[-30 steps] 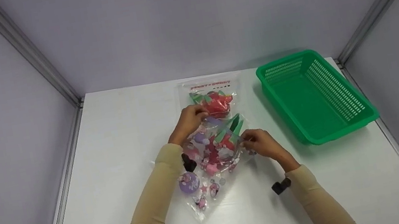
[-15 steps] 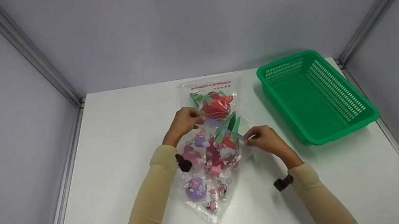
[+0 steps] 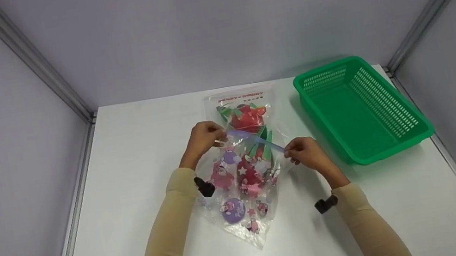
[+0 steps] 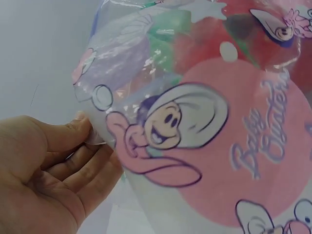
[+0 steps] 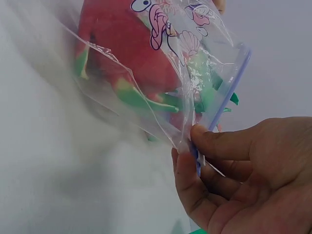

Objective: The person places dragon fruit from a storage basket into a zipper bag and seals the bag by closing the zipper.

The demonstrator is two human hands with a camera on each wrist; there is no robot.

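Note:
A clear zip bag [image 3: 238, 187] printed with pink and purple cartoon figures hangs between both hands over the table. Its purple zip strip [image 3: 253, 137] runs slantwise along the top. Inside shows a soft-looking red and green item [image 5: 131, 58], partly hidden by the print. My left hand [image 3: 205, 136] pinches the bag's upper left corner between thumb and fingers. At the strip's other end, my right hand [image 3: 308, 151] pinches the upper right corner, thumb over the plastic in the right wrist view. The bag's lower corner points towards the front.
Just behind lies another clear bag [image 3: 211, 106] with red lettering, holding a similar red and green item [image 3: 247, 120]. A green plastic basket [image 3: 376, 157] stands on the right of the white table [image 3: 131, 140]. Grey-white panels enclose the back and sides.
Both hands have drawn apart, the left one moving left and the right one slightly right and up. The zip strip is pulled straighter, and the bag's lower corner has swung right.

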